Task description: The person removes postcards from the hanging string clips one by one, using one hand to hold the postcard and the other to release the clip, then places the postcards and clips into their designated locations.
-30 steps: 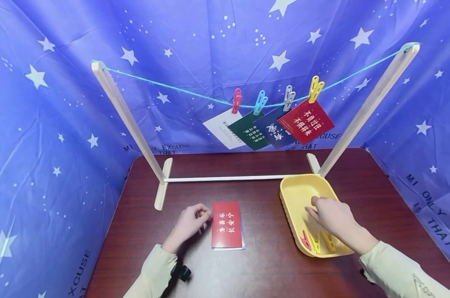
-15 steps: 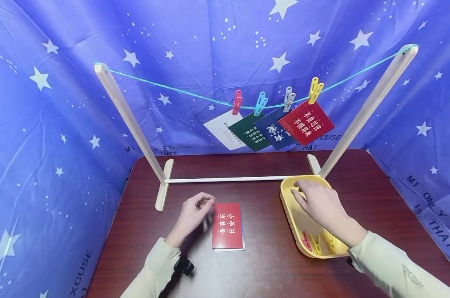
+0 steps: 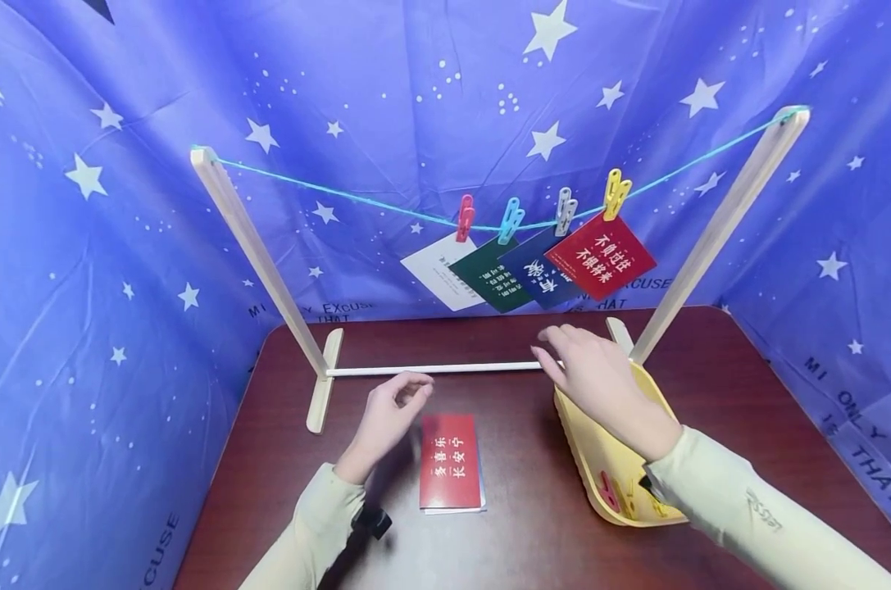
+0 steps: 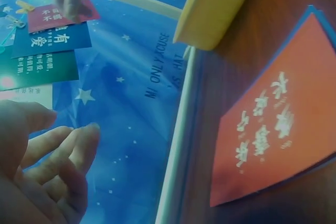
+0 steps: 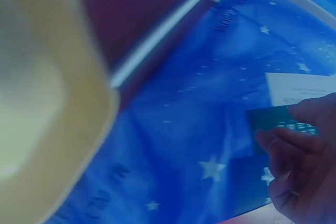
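Note:
My left hand [image 3: 388, 418] hovers just left of a small stack of cards with a red card [image 3: 450, 463] on top. Its fingers bend loosely, and the left wrist view shows thumb and fingertips apart with nothing between them. Over the back edge of a yellow tray [image 3: 574, 447] my right hand [image 3: 600, 381] is raised, fingers relaxed and holding nothing. From a teal string [image 3: 327, 191] hang a white card [image 3: 441, 274], a green card [image 3: 493, 277], a dark blue card [image 3: 537, 274] and a red card [image 3: 602, 256]. Pink, blue, grey and yellow clothespins hold them.
Two wooden posts [image 3: 256, 258] carry the string, joined low down by a white rod [image 3: 445, 369]. Inside the tray's front end lie a pink clothespin [image 3: 608, 492] and yellow ones, partly behind the right sleeve. A blue star-patterned curtain [image 3: 386, 98] surrounds the brown table [image 3: 519, 541].
My right hand has risen out of the tray and moved left and away from me. The left hand has lifted slightly forward. The view has tilted up a little.

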Motion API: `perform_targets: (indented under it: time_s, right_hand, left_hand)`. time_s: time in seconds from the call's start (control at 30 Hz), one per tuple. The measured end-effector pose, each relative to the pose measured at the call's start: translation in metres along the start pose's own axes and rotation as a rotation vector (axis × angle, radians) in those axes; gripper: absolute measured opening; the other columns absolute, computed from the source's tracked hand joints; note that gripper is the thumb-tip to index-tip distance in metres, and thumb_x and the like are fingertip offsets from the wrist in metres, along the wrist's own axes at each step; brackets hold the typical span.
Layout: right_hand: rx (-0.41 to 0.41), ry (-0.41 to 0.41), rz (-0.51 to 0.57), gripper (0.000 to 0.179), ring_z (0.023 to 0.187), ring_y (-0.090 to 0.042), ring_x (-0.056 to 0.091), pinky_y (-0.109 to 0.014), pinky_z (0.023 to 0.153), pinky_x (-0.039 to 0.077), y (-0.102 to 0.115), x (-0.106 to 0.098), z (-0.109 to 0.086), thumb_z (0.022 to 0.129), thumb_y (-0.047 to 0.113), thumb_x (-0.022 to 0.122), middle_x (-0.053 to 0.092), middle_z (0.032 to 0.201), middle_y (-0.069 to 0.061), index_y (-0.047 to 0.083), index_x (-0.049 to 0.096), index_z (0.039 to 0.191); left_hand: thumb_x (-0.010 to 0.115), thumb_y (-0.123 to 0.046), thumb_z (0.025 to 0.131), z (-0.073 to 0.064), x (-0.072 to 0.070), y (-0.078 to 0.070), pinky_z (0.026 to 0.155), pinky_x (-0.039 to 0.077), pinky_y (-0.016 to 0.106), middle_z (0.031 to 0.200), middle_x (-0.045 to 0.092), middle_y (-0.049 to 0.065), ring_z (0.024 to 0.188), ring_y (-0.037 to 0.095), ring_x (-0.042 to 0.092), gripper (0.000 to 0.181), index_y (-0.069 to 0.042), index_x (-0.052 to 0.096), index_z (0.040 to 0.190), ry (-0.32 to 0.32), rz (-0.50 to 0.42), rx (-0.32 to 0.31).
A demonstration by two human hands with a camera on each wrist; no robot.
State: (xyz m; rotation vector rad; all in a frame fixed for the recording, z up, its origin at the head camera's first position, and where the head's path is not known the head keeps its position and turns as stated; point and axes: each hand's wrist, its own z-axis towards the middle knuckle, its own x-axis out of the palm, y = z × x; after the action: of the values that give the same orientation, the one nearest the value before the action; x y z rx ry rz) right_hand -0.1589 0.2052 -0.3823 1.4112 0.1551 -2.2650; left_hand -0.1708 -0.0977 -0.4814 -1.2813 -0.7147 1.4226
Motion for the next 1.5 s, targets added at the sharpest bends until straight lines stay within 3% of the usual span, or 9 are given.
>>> perform_targets:
  time_s: [0.17, 0.27, 0.4, 0.6, 0.77, 1.0, 1.17, 1.37, 1.5]
  right_hand:
    - [-0.082, -0.059, 0.037, 0.022, 0.076, -0.027, 0.068, -0.042, 0.057, 0.055, 0.012, -0.01, 0.027, 0.094, 0.022, 0.075, 0.073, 0.092, -0.01, 0.008, 0.07, 0.109]
    - [-0.153, -0.11, 0.033, 0.022, 0.072, -0.027, 0.066, -0.042, 0.056, 0.054, 0.017, -0.015, 0.039, 0.093, 0.022, 0.076, 0.071, 0.089, -0.01, 0.007, 0.07, 0.109]
    - [-0.215, -0.172, 0.02, 0.024, 0.07, -0.029, 0.067, -0.042, 0.053, 0.055, 0.021, -0.019, 0.05, 0.091, 0.02, 0.078, 0.071, 0.088, -0.011, 0.005, 0.07, 0.109]
    - [-0.309, -0.233, 0.025, 0.025, 0.07, -0.028, 0.068, -0.04, 0.05, 0.052, 0.028, -0.028, 0.071, 0.092, 0.019, 0.079, 0.072, 0.089, -0.011, 0.005, 0.07, 0.111]
    - [-0.412, -0.247, 0.047, 0.026, 0.072, -0.028, 0.068, -0.04, 0.053, 0.054, 0.034, -0.045, 0.093, 0.091, 0.017, 0.081, 0.073, 0.091, -0.012, 0.003, 0.071, 0.111]
    - [-0.528, -0.226, 0.079, 0.022, 0.077, -0.026, 0.068, -0.042, 0.062, 0.058, 0.033, -0.073, 0.125, 0.093, 0.015, 0.08, 0.073, 0.094, -0.012, 0.002, 0.073, 0.11]
    - [-0.52, -0.199, 0.125, 0.018, 0.077, -0.024, 0.063, -0.037, 0.056, 0.05, 0.035, -0.089, 0.146, 0.096, 0.016, 0.078, 0.075, 0.102, -0.01, 0.006, 0.074, 0.109]
    - [-0.485, -0.103, 0.162, 0.022, 0.101, -0.036, 0.058, -0.049, 0.087, 0.047, 0.031, -0.096, 0.168, 0.094, 0.012, 0.078, 0.073, 0.11, -0.015, 0.002, 0.074, 0.113]
    - [-0.408, 0.022, 0.137, 0.032, 0.117, -0.038, 0.054, -0.055, 0.099, 0.04, 0.027, -0.1, 0.18, 0.096, 0.023, 0.077, 0.073, 0.12, -0.015, 0.003, 0.073, 0.121]
  left_hand:
    - [0.071, -0.009, 0.099, 0.014, 0.0, -0.008, 0.06, 0.054, 0.024, 0.102, 0.076, 0.018, 0.066, 0.033, 0.074, 0.018, -0.004, 0.074, 0.116, -0.017, -0.066, 0.005]
    - [0.071, -0.009, 0.099, 0.021, -0.001, -0.013, 0.056, 0.048, 0.021, 0.105, 0.076, 0.018, 0.067, 0.035, 0.074, 0.019, -0.003, 0.074, 0.117, -0.031, -0.077, 0.003]
    - [0.071, -0.012, 0.1, 0.03, -0.001, -0.019, 0.054, 0.044, 0.02, 0.104, 0.077, 0.015, 0.067, 0.032, 0.075, 0.019, -0.003, 0.074, 0.117, -0.062, -0.079, 0.011]
    - [0.072, -0.014, 0.099, 0.047, -0.007, -0.026, 0.062, 0.053, 0.02, 0.099, 0.079, 0.013, 0.063, 0.023, 0.074, 0.017, -0.005, 0.076, 0.113, -0.174, -0.066, 0.03]
    - [0.073, -0.012, 0.098, 0.063, -0.011, -0.031, 0.049, 0.041, 0.018, 0.1, 0.078, 0.017, 0.063, 0.027, 0.074, 0.019, -0.003, 0.075, 0.115, -0.21, -0.127, 0.039]
    - [0.073, -0.012, 0.098, 0.086, -0.01, -0.036, 0.04, 0.038, 0.018, 0.109, 0.075, 0.021, 0.058, 0.01, 0.07, 0.025, 0.0, 0.072, 0.121, -0.224, -0.23, 0.045]
    - [0.072, -0.008, 0.098, 0.098, -0.006, -0.037, 0.042, 0.04, 0.018, 0.117, 0.073, 0.023, 0.057, 0.004, 0.068, 0.027, 0.004, 0.07, 0.123, -0.219, -0.294, 0.044]
    - [0.074, -0.008, 0.097, 0.104, -0.001, -0.038, 0.043, 0.042, 0.021, 0.116, 0.073, 0.02, 0.057, 0.005, 0.068, 0.027, 0.003, 0.069, 0.122, -0.217, -0.321, 0.032]
    - [0.073, -0.007, 0.097, 0.107, 0.002, -0.04, 0.044, 0.044, 0.024, 0.115, 0.073, 0.022, 0.056, 0.006, 0.067, 0.027, 0.004, 0.068, 0.121, -0.22, -0.315, 0.034]
